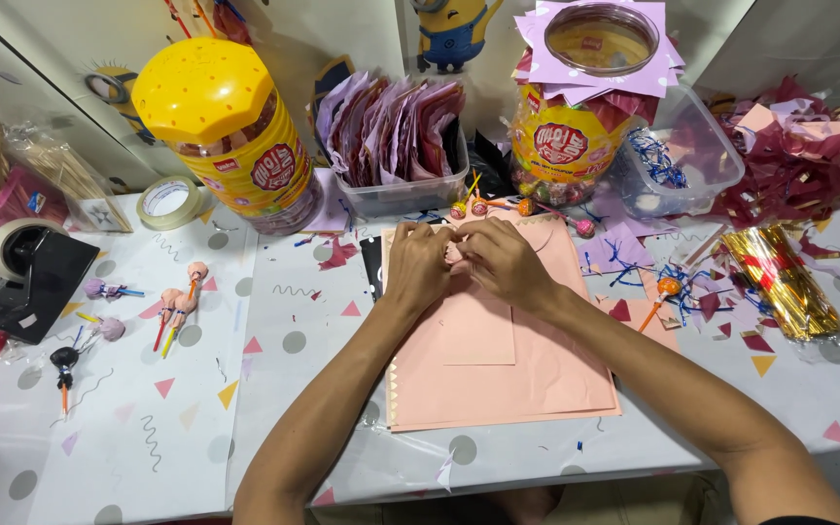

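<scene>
Table [274, 389] with patterned cover. Stack of pink paper [527, 374] lies at centre, square to the near edge. Yellow-lidded jar [230, 131] stands far left; second jar [566, 141] far right, clear tub [396, 190] of wrappers between them. Tape dispenser [26, 277] at left edge. Gold twist-ties [780, 282] at right. Left hand [418, 264] and right hand [500, 261] meet over the far end of the paper, fingertips pressed together, pinching a small pink wrapped piece [455, 252]. Wrapped lollipops [179, 306] lie well left.
</scene>
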